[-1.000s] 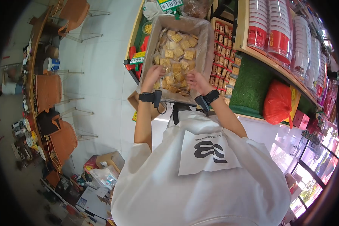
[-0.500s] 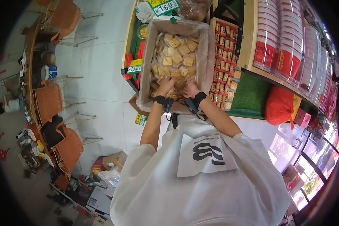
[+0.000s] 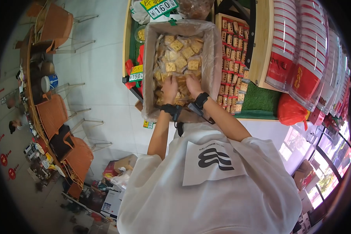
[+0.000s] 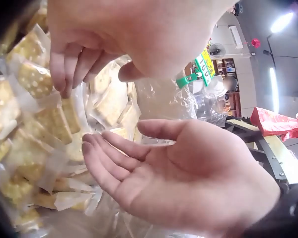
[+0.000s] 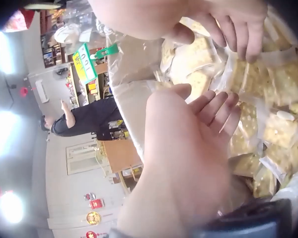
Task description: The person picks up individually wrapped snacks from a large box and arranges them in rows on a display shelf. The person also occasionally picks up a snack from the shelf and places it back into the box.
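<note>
Fingers of the left hand (image 3: pixel 169 89), at seven o'clock, and the right hand (image 3: pixel 193 85), at five, are curving loosely, palms facing, spread apart and visibly holding nothing. Wrapped biscuits (image 3: pixel 171 67) are lying heaped in the lined box (image 3: pixel 214 54), ahead towards twelve o'clock and beneath both hands. Sorting or levelling the packets is seemingly the step in hand; the next move is probably calling for lowered fingertips and a light, even sweep.

2 arms (image 3: pixel 227 121) reach forward, the left grip (image 3: pixel 169 90) and right grip (image 3: pixel 194 85) side by side, fingers (image 4: pixel 102 166) loosely curved.
</note>
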Demonstrator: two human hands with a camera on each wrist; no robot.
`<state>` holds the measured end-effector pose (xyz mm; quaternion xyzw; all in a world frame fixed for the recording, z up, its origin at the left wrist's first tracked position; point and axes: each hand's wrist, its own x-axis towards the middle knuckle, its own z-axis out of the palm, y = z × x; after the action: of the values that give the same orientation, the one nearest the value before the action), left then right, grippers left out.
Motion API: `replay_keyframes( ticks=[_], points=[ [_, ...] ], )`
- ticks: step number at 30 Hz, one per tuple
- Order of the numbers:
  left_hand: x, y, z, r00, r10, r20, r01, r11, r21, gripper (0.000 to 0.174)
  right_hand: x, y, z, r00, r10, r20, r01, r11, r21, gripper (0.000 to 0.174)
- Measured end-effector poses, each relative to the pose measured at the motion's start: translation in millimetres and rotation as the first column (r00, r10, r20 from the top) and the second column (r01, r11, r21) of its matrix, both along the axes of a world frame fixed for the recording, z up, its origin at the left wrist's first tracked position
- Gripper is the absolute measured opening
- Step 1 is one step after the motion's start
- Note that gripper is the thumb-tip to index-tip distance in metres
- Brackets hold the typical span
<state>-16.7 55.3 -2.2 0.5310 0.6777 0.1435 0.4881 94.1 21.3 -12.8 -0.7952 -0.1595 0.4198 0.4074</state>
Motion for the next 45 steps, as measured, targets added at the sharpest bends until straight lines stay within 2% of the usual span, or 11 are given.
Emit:
replay_keyframes(
  ticks=[3, 8, 11, 15, 18, 21, 23, 30, 32, 36, 45],
  points=[
    [3.8, 0.6, -4.7, 0.994, 0.076, 0.078, -0.071, 0.995, -0.062, 0.045, 18.1, 5.1, -8.9, 0.9, 0.016, -0.436, -0.093, 0.984, -0.155, 0.038],
    [10.1, 8.8, 35.8, 0.945, 0.217, 0.246, -0.16, 0.959, -0.234, 0.042, 23.3, 1.6, -32.6, 0.882, 0.066, -0.466, -0.123, 0.988, -0.093, 0.029],
    [2.9, 6.0, 20.8, 0.945, 0.187, 0.268, -0.156, 0.979, -0.133, 0.04, 25.4, 3.0, -5.7, 0.878, 0.056, -0.475, -0.078, 0.997, -0.026, 0.03],
    [-7.4, 3.6, 26.6, 0.995, -0.024, 0.094, 0.022, 1.0, 0.019, 0.041, 24.9, 9.2, 46.2, 0.926, 0.173, -0.336, -0.162, 0.985, 0.061, 0.036],
    [-14.4, -5.7, 9.7, 0.99, -0.111, -0.082, 0.12, 0.987, 0.108, 0.035, 21.1, 7.3, 38.6, 0.88, 0.33, -0.342, -0.302, 0.944, 0.133, 0.04],
    [-11.7, -17.9, 15.6, 0.95, -0.18, -0.255, 0.203, 0.977, 0.064, 0.031, 7.7, -5.1, 32.6, 0.793, 0.196, -0.577, -0.174, 0.98, 0.094, 0.042],
    [-9.6, -22.0, 19.1, 0.914, -0.192, -0.357, 0.205, 0.979, -0.001, 0.028, 2.7, -18.5, 28.9, 0.8, 0.185, -0.57, -0.172, 0.982, 0.077, 0.044],
    [-30.3, -27.9, 27.8, 0.982, 0.013, 0.191, 0.017, 0.988, -0.156, 0.027, 16.7, -51.4, 8.8, 0.815, 0.206, -0.542, -0.211, 0.976, 0.054, 0.033],
    [-25.9, -35.7, 57.5, 0.945, 0.054, 0.324, -0.002, 0.987, -0.159, 0.021, 17.9, -52.6, 39.9, 0.807, 0.101, -0.581, -0.083, 0.995, 0.058, 0.025],
    [-15.4, -55.4, 90.9, 0.909, 0.034, 0.415, 0.009, 0.995, -0.101, 0.01, 36.1, -63.5, 109.8, 0.698, 0.096, -0.71, 0.033, 0.985, 0.167, 0.016],
    [28.4, -92.1, 152.2, 0.829, -0.132, 0.544, 0.124, 0.991, 0.052, 0.013, 79.2, -114.6, 147.3, 0.788, 0.151, -0.597, 0.108, 0.92, 0.376, 0.017]
  ],
)
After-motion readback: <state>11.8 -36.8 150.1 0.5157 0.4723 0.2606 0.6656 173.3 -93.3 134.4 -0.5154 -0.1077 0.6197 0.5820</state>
